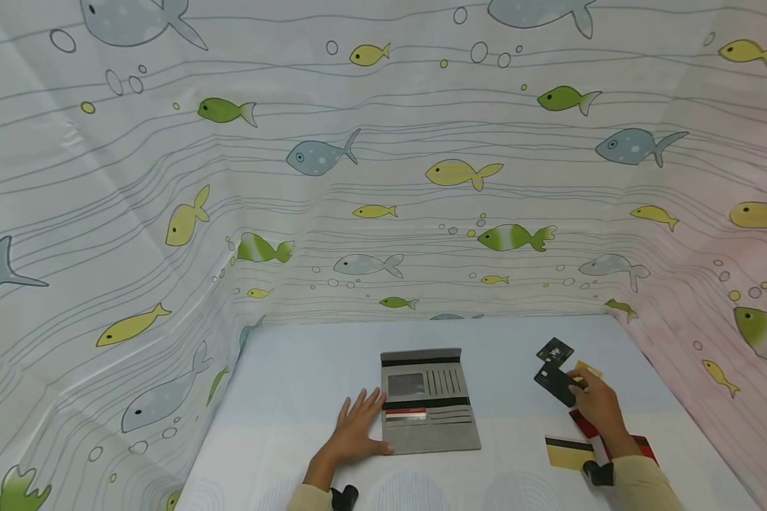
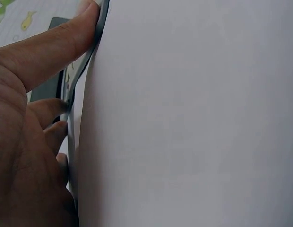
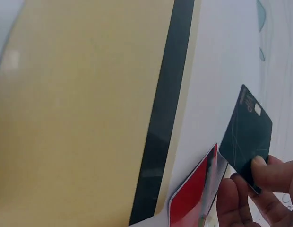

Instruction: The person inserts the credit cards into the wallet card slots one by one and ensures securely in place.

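A grey wallet (image 1: 431,440) lies unfolded on the table, showing a clear window and rows of card slots. One slot holds a red-and-white card (image 1: 405,411). My left hand (image 1: 356,431), fingers spread, touches the wallet's left edge; in the left wrist view the thumb (image 2: 66,45) rests on that edge. To the right, my right hand (image 1: 597,404) pinches a black card (image 1: 554,383) between thumb and fingers. The right wrist view shows this black card (image 3: 248,135) tilted, with a chip and lettering. Another black card (image 1: 555,350) marked VIP lies just beyond it.
Near the right wrist lies a gold card (image 1: 565,454) with a black stripe. Red cards (image 1: 583,424) lie partly under the right hand, and a yellow card (image 1: 589,368) shows behind it. A fish-patterned sheet (image 1: 422,234) hangs around the table (image 1: 307,362).
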